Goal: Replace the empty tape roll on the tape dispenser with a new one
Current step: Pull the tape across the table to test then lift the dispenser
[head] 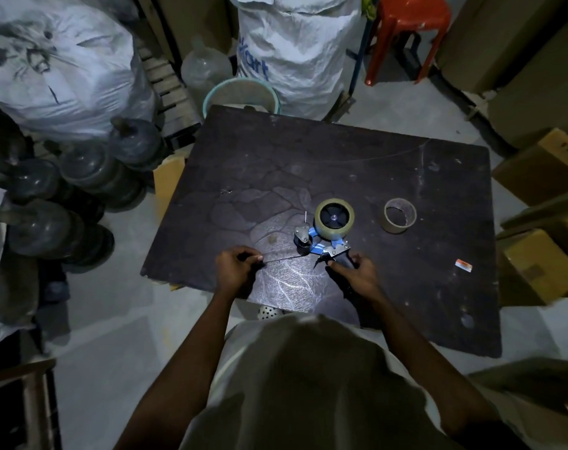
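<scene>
A blue tape dispenser (321, 245) lies on the dark table (308, 164) with a full roll of clear tape (334, 219) seated on its black hub. My right hand (352, 271) grips the dispenser's black handle. My left hand (235, 266) pinches the free end of the tape, and a thin strip (281, 258) stretches from it to the dispenser's roller. The empty cardboard core (400, 215) stands apart on the table, to the right of the dispenser.
A small orange-and-white label (463, 265) lies at the table's right side. White sacks (295, 43), water jugs (91, 177) and a teal bucket (240, 92) crowd the left and far sides. Cardboard boxes (542, 254) stand to the right, a red stool (409, 30) behind.
</scene>
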Demonstrator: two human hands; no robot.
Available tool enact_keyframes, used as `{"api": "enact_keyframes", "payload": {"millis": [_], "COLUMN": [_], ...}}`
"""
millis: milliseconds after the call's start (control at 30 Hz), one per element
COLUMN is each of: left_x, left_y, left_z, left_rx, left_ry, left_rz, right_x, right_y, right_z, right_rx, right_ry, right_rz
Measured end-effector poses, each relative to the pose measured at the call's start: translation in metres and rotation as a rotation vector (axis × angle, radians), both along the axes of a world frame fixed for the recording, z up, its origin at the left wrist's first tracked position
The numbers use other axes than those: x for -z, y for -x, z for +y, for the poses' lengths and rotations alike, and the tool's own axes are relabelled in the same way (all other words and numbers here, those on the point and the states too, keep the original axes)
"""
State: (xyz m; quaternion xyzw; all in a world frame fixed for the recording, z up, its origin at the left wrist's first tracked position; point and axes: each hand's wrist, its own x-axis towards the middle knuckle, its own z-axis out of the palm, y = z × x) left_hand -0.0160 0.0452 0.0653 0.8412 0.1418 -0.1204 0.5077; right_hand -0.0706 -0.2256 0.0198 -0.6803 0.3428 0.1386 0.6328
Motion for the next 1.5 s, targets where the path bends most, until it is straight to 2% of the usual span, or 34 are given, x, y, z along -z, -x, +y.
{"api": "enact_keyframes", "payload": {"millis": [33,100,167,267,367,433,500,600,733,900,1133,1233,1433,1500], "left_x": [-0.001,-0.001,0.002,0.001,-0.004,-0.005,-0.006,-0.005,-0.009,-0.009,0.001,0.009,0.013,0.014], "left_y": [0.0,0.0,-0.001,-0.003,-0.003,-0.003,-0.004,-0.005,-0.007,-0.016,-0.029,-0.04,-0.058,-0.062], "left_z": [-0.002,-0.002,0.001,0.003,0.002,0.003,0.005,0.009,0.009,0.009,0.006,0.018,0.029,0.026], "left_rx": [-0.01,-0.004,0.029,0.046,0.039,0.027,0.013,-0.011,0.004,0.041,0.147,0.127,0.147,0.133], "left_ry": [0.015,0.022,-0.012,-0.019,-0.008,-0.002,0.003,0.029,0.026,0.04,-0.03,-0.101,-0.128,-0.117], "left_rz": [0.004,-0.003,-0.018,-0.007,-0.011,-0.024,-0.029,-0.023,-0.053,-0.056,-0.071,-0.117,-0.12,-0.106], "right_x": [0.0,0.003,0.002,-0.009,-0.017,-0.015,-0.01,0.01,0.034,0.029,0.04,0.038,0.033,0.029], "right_y": [-0.002,-0.011,-0.027,-0.058,-0.086,-0.098,-0.098,-0.079,-0.054,-0.055,-0.051,-0.049,-0.033,-0.028], "right_z": [-0.002,-0.012,-0.018,-0.014,-0.005,-0.003,0.002,0.007,0.012,0.011,0.023,0.027,0.039,0.047], "right_rx": [-0.048,-0.288,-0.506,-0.777,-1.008,-1.077,-1.071,-0.916,-0.784,-0.76,-0.682,-0.585,-0.441,-0.332], "right_ry": [0.127,0.548,0.804,0.935,0.939,0.909,0.877,0.786,0.93,1.006,1.052,1.026,0.981,0.932], "right_rz": [-0.033,-0.124,-0.241,-0.356,-0.373,-0.362,-0.358,-0.395,-0.516,-0.583,-0.482,-0.456,-0.287,-0.198]}}
